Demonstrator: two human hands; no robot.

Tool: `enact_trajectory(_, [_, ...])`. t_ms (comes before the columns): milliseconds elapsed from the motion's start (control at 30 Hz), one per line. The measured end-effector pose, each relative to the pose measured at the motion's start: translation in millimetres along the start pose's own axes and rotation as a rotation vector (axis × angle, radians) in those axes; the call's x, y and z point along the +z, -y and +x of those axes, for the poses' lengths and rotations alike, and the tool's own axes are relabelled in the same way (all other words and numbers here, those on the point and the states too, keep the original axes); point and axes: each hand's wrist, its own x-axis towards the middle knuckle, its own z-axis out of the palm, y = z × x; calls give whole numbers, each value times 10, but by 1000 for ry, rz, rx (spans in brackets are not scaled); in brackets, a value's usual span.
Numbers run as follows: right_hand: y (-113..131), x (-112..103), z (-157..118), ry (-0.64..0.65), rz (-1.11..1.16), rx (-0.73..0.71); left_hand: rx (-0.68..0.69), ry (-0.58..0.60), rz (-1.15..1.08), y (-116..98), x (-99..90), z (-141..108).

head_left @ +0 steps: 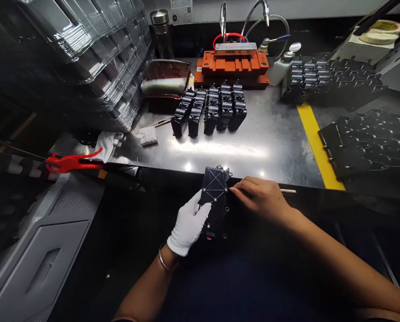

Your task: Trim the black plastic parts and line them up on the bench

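My left hand (190,222), in a white glove, grips a black plastic housing (215,185) held up just off the table's front edge. Cross-shaped ribs and several small metal screws show on the housing's face. My bare right hand (262,195) is pinched around a thin stick (288,191), whose pale end sticks out behind the hand. Its fingertips are close to the housing's right edge; whether the stick's tip touches the housing I cannot tell.
Several black housings (212,109) stand in rows before an orange fixture (235,67). More parts (374,138) lie right of a yellow tape strip (320,145). Wrapped clear trays (99,58) are stacked at left, above a red air gun (72,163) and grey bin (48,268).
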Motion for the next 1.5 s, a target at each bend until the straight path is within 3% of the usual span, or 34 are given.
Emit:
enact_trajectory(267, [51, 48, -78, -87, 53, 89, 7, -10, -21, 11, 21, -8])
enact_trajectory(733, [51, 39, -126, -17, 175, 170, 9, -32, 13, 30, 24, -2])
enact_trajectory(1067, [220, 82, -211, -61, 175, 287, 11, -20, -17, 34, 52, -10])
enact_trajectory(1233, [264, 72, -174, -6, 206, 244, 21, -22, -13, 31, 58, 1])
enact_trajectory(1300, [205, 11, -145, -10, 275, 281, 14, 20, 2, -5, 1, -4])
enact_trajectory(1400, [77, -103, -90, -77, 387, 464, -22, 229, 79, -113, -157, -43])
enact_trajectory(1433, [44, -131, -75, -25, 469, 521, -32, 314, 119, -158, -220, -60])
enact_trajectory(1500, [14, -149, -60, 230, 726, 587, -35, 441, 215, -236, -343, -80])
